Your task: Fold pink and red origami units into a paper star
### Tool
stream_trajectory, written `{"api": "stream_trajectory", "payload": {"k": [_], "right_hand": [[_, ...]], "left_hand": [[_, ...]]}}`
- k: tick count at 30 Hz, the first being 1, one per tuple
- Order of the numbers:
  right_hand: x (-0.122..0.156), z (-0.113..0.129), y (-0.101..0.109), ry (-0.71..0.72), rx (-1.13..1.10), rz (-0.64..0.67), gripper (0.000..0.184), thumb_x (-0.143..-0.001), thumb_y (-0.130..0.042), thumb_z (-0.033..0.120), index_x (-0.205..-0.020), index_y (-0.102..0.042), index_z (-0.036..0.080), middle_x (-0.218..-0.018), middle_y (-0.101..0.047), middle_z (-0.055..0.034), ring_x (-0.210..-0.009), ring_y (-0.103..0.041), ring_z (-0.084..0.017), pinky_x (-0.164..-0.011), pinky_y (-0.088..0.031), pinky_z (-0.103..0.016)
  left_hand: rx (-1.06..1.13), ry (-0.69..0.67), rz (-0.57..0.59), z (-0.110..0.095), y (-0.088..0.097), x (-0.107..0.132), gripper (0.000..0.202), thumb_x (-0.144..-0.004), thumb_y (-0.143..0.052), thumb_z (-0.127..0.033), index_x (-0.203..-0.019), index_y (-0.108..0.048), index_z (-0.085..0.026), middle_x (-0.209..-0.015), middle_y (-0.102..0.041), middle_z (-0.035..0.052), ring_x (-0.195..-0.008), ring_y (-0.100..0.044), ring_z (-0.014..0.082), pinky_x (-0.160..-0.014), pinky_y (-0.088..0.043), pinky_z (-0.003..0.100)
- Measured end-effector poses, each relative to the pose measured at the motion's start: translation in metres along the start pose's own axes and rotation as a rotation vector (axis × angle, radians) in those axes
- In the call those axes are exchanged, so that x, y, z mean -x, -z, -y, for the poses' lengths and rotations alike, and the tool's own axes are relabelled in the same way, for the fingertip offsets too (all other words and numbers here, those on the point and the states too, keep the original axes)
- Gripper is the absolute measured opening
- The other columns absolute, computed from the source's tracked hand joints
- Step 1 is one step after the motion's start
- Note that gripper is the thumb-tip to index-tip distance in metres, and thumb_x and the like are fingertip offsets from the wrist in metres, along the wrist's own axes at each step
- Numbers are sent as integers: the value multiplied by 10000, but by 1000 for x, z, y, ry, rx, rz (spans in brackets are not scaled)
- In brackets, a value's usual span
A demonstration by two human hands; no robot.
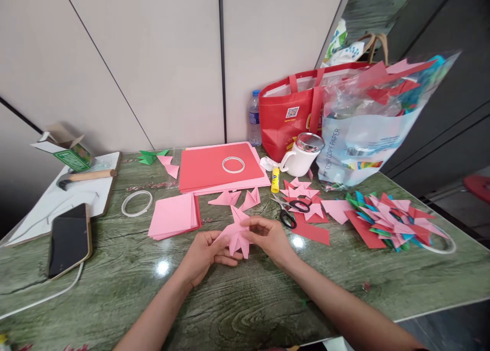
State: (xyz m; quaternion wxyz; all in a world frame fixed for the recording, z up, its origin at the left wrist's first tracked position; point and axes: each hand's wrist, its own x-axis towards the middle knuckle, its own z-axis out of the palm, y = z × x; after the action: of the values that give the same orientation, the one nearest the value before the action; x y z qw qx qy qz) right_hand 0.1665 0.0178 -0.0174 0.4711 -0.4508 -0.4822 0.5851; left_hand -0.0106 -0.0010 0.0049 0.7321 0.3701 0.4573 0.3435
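Observation:
Between my two hands is a pink folded-paper star point(238, 233), raised a little over the green table point(245, 310). My left hand point(204, 254) grips its left side, thumb on top and fingers underneath. At the star's right edge, my right hand point(270, 236) pinches the paper between thumb and fingers. Just beyond lie pink folded pieces point(224, 197), and to the left a stack of pink paper squares point(172, 216) with red sheets beneath. Black-handled scissors point(288, 218) rest to the right, near a yellow glue stick point(275, 180).
Red sheets point(202, 167) carry a tape roll point(233, 158); another tape roll point(137, 203) lies left. A phone point(69, 240), hammer point(88, 175) and small box point(71, 151) sit far left. A mug point(301, 157), bags point(356, 146) and colourful folded stars point(390, 219) occupy the right.

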Motion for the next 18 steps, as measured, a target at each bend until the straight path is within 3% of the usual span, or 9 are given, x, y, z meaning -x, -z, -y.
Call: {"api": "stream_trajectory", "payload": {"k": [13, 18], "right_hand": [[-1, -4, 1, 68, 106, 3, 140, -651, -690, 293, -734, -680, 180, -774, -644, -36, -688, -573, -155, -628, -475, -273], [-1, -7, 0, 81, 125, 10, 156, -654, -691, 313, -734, -665, 181, -714, -610, -15, -613, -528, -126, -558, -450, -246]], "left_hand": [[-47, -19, 4, -1, -2, 0, 397, -684, -715, -413, -902, -682, -82, -749, -718, 129, -653, -689, 210, -592, -558, 290], [-53, -8, 2, -1, -2, 0, 404, -676, -709, -445, -851, -705, -81, -680, -702, 113, -617, -671, 200, -604, -542, 304]]}}
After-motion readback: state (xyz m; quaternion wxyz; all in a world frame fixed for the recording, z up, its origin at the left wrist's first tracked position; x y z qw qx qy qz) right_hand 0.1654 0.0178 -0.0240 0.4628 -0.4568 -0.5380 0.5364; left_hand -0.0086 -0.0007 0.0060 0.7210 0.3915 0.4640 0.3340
